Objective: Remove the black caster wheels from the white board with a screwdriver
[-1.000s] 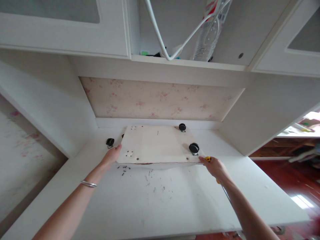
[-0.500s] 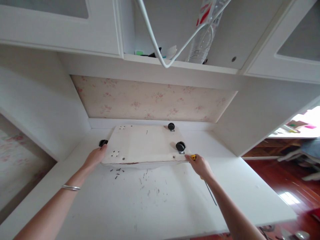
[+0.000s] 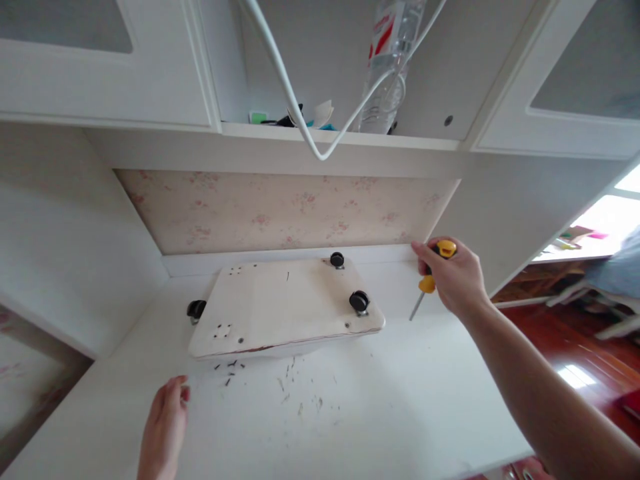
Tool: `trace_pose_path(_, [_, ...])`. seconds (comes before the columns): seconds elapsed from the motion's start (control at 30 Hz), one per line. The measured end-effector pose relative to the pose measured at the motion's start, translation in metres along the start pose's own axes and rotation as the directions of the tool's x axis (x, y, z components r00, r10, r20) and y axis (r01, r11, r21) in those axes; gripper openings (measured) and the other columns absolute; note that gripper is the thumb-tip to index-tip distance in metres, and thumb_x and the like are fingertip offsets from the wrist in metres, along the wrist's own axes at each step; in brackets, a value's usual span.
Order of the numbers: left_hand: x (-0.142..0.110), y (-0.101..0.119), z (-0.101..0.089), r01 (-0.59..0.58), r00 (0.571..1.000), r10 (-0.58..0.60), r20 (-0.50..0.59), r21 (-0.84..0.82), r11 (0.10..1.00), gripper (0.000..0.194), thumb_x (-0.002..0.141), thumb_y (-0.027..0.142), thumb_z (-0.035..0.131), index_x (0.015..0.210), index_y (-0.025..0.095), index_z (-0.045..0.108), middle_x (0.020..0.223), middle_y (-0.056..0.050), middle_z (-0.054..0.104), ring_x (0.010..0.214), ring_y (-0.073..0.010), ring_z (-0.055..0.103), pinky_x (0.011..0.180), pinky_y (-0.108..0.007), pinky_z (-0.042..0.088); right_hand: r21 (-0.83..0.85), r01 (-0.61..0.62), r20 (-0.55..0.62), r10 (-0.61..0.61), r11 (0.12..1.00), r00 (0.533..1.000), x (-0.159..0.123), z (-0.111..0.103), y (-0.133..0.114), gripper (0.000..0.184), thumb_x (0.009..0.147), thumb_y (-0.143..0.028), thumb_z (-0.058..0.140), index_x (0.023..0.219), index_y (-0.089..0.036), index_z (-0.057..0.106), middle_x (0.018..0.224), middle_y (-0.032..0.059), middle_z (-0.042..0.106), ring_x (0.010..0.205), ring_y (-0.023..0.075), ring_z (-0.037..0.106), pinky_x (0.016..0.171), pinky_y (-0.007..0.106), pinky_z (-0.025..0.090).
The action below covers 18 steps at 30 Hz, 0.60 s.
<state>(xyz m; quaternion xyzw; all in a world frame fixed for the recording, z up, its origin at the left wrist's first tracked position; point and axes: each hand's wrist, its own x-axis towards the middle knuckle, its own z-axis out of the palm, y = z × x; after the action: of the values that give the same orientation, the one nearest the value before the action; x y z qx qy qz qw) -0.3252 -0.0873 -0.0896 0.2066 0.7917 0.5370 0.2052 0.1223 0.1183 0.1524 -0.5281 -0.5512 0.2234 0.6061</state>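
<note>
My right hand (image 3: 457,277) is wrapped round a screwdriver with a yellow and black handle (image 3: 427,285). Its metal shaft tilts down and left above the desk. A white board (image 3: 290,307) with rounded corners lies on the desk, a worn edge toward me. Two black caster wheels stand on its right part, one caster (image 3: 359,301) in front and another caster (image 3: 337,260) behind. Beside the left edge rests a loose caster (image 3: 196,310). Nearer me, my left hand (image 3: 167,420) hovers with loosely bent fingers and nothing visible in it. Several small dark screws (image 3: 231,365) lie before the board.
The white desk (image 3: 350,427) has dark scuffs and bits. Above, a cabinet shelf (image 3: 340,139) holds a clear plastic bottle (image 3: 385,73) and small items. A white cable (image 3: 305,130) hangs down in front. White side panels flank the desk; red wooden floor (image 3: 555,340) shows at right.
Both hands have let go of the board's sides. My left hand has come back toward me; my right hand has moved up and right with the screwdriver, now pointing down-left.
</note>
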Motion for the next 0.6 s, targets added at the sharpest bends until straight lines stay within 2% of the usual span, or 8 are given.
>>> trace_pose_path(0.1, [-0.018,-0.019,0.002,0.129,0.991,-0.125,0.039,-0.131,0.983,0.047,0.079,0.06,0.051,0.106,0.022,0.059,0.11,-0.005,0.064,0.093,-0.0227,0.066,0.076,-0.035,0.054,0.105,0.087,0.0,-0.087,0.991,0.996,0.027,0.027,-0.015,0.036,0.075,-0.053,0.076,0.078,-0.022,0.057,0.064,-0.0017,0.06,0.051,0.011,0.054,0.046,0.023,0.043])
trace_pose_path(0.23, [-0.028,-0.034,0.0,0.157,0.986,-0.155,0.056,-0.039,0.987,0.052,0.08,0.063,0.05,0.11,0.022,0.057,0.107,-0.006,0.066,0.097,-0.0265,0.064,0.085,-0.04,0.053,0.143,0.069,0.071,-0.08,0.987,0.994,0.043,0.065,-0.02,0.036,0.077,-0.053,0.073,0.079,-0.021,0.057,0.065,0.0001,0.063,0.051,0.0114,0.057,0.047,0.024,0.046])
trace_pose_path(0.33, [-0.029,-0.035,-0.003,0.17,0.984,-0.168,0.068,-0.034,0.985,0.055,0.079,0.066,0.049,0.111,0.023,0.057,0.108,-0.007,0.066,0.099,-0.0278,0.065,0.087,-0.042,0.052,0.143,0.068,0.101,-0.083,0.987,0.991,0.038,0.084,-0.019,0.035,0.076,-0.05,0.075,0.076,-0.022,0.054,0.054,-0.0041,0.057,0.044,0.01,0.051,0.042,0.022,0.04])
trace_pose_path(0.47, [-0.031,-0.026,-0.003,0.156,0.982,-0.164,0.093,0.095,0.983,0.053,0.08,0.066,0.047,0.109,0.023,0.059,0.105,-0.008,0.068,0.103,-0.0298,0.064,0.092,-0.044,0.049,0.21,0.027,0.102,-0.05,0.977,0.994,0.027,0.093,-0.017,0.036,0.075,-0.049,0.076,0.072,-0.022,0.052,0.051,-0.0056,0.053,0.042,0.0088,0.047,0.04,0.022,0.037])
trace_pose_path(0.6, [-0.034,-0.016,-0.002,0.105,0.981,-0.133,0.14,0.189,0.976,0.047,0.083,0.061,0.044,0.103,0.022,0.061,0.095,-0.008,0.07,0.095,-0.0286,0.066,0.088,-0.04,0.05,0.38,-0.055,0.074,0.029,0.923,0.997,0.02,0.088,-0.021,0.038,0.068,-0.042,0.083,0.07,-0.023,0.05,0.052,-0.007,0.05,0.042,0.0083,0.045,0.039,0.022,0.036])
